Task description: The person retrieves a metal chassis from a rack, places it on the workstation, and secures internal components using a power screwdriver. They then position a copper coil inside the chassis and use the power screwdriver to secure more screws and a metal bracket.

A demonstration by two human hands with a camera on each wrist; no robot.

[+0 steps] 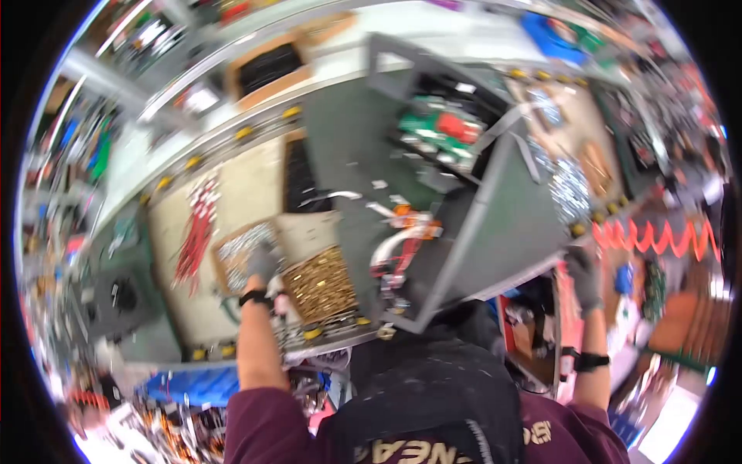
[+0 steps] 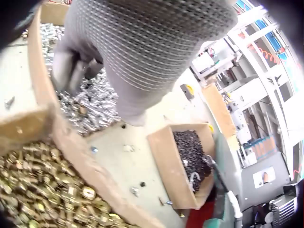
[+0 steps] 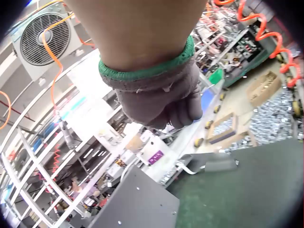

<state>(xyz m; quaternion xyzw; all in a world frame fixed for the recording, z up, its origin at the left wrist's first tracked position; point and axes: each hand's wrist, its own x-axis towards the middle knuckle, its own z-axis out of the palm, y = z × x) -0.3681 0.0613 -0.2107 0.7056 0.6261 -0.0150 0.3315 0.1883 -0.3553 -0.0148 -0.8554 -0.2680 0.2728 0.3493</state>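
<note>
At two o'clock the right hand [image 3: 161, 102] curled; whether it gripped anything was unclear. At ten, beside brass fittings [image 2: 47, 185], the left hand [image 2: 137, 42], fingers loose, dipped into silver screws [image 2: 92, 107]. Twelve: a grey case [image 1: 506, 224].

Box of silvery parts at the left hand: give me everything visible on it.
The box is open-topped, brown and cardboard-looking, well filled with a loose heap of small, shiny silvery parts; they look like metal fasteners, but the exact type is hard to tell. It appears to sit flat on a pale worktop, right beside a box of brass-coloured parts. The gloved left hand reaches into it; whether the fingers pinch any parts isn't clear.
</note>
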